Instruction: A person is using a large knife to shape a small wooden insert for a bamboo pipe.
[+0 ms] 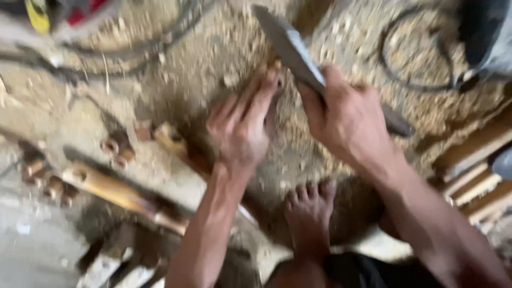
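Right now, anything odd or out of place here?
Yes. The right hand grips a big blade close to the left hand, with a bare foot just below. Wood shavings litter the floor. Heavy blur hides finer damage.

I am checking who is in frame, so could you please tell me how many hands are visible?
2. The left hand presses fingers-down on the wood shavings at centre; the right hand, beside it, grips a large knife. None seem hidden.

Your whole view is motion-blurred. Your right hand point(346, 120) hides the middle of the blade point(290, 45); whatever your left hand point(242, 125) presses at its fingertips is unreadable.
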